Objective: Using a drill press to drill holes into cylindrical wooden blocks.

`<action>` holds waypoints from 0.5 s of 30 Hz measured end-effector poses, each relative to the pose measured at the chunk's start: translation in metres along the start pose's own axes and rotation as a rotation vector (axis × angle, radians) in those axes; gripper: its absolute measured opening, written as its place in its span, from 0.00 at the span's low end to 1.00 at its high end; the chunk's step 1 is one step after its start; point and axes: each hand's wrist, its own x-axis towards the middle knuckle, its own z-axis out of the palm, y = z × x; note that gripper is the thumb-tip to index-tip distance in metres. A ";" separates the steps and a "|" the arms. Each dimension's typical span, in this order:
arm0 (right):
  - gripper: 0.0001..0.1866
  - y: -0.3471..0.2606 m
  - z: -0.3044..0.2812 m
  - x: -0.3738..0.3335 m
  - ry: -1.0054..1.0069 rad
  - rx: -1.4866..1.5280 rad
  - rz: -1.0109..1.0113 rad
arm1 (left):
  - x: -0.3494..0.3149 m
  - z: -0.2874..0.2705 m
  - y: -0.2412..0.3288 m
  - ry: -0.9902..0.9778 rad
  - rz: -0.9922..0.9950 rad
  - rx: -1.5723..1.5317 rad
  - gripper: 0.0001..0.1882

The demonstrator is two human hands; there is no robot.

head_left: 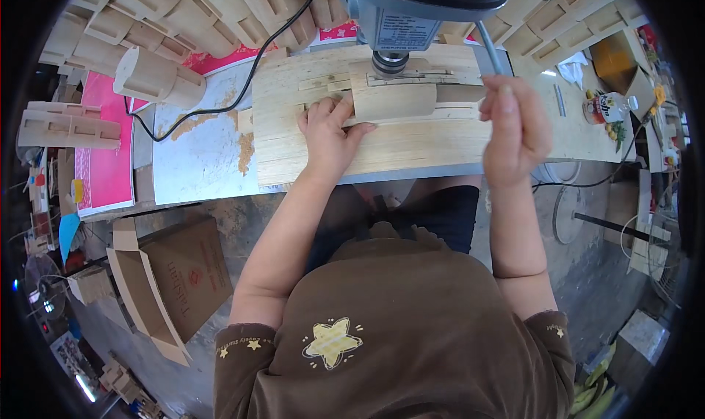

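Note:
A pale rounded wooden block [396, 103] lies on its side in a wooden jig [459, 114], directly under the chuck [390, 63] of a drill press [418, 19]. My left hand [328, 136] grips the block's left end, fingers curled at the end and thumb along the near side. To the right, my right hand [516, 129] is raised and closed around the lower end of the press's grey lever [490, 48]. Whether a drill bit touches the wood cannot be made out, as the chuck covers that spot.
Stacked wooden cylinders with cut recesses [169, 15] crowd the back left; more wooden pieces [565, 22] fill the back right. A black cable [253, 74] crosses the table's left part. At the right stands a plastic bottle [609, 108]. An open cardboard box [183, 279] sits on the floor.

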 end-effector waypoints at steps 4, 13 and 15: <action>0.03 0.045 0.014 -0.019 -0.039 -0.071 -0.167 | 0.001 0.001 0.000 -0.002 -0.002 0.003 0.27; 0.02 0.021 -0.002 -0.003 -0.012 -0.076 -0.161 | 0.000 0.001 0.002 -0.004 -0.015 -0.011 0.27; 0.06 -0.003 -0.003 0.031 0.067 -0.084 -0.139 | 0.000 -0.001 0.002 -0.023 -0.083 -0.019 0.25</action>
